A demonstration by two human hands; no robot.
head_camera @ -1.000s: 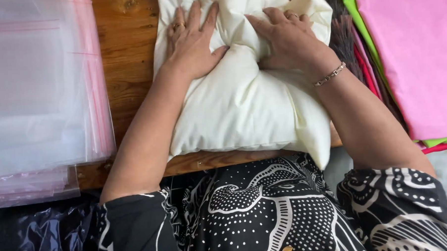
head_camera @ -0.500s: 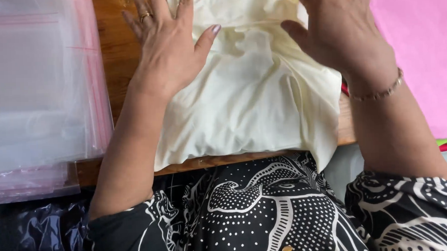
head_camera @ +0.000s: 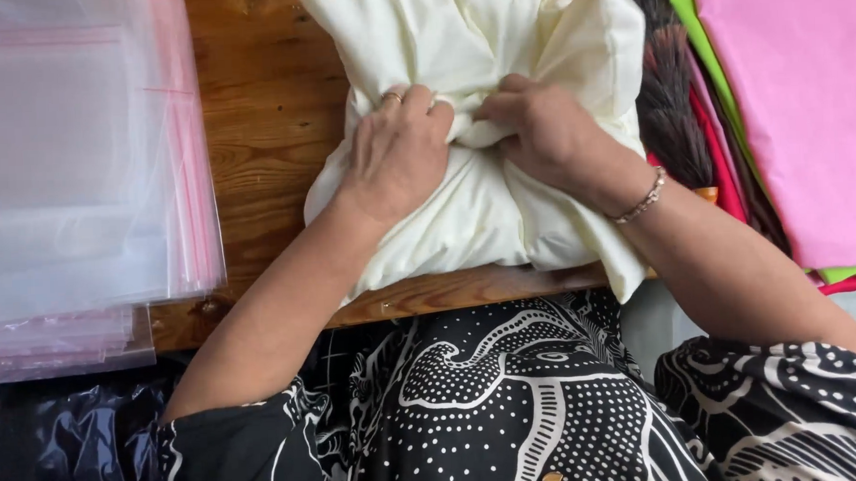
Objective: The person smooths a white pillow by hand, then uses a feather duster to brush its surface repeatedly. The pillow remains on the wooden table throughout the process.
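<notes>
While both hands are bunching the cream fabric at its middle, I am watching the pinch point between them.

At nine o'clock a stack of clear plastic bags [head_camera: 75, 186] is lying on the wooden table [head_camera: 263, 132]. My left hand [head_camera: 398, 156] is closing on a gathered fold of the cream fabric bundle [head_camera: 471, 125], whose long axis is running twelve to six; my right hand [head_camera: 543, 132] is gripping the same fold from three o'clock, equally near. Pink cloth [head_camera: 793, 95] is lying at two o'clock.

cushion [head_camera: 465, 220]: matt cream cloth | table [head_camera: 262, 113]: grained wood | bags [head_camera: 75, 177]: glossy plastic
</notes>
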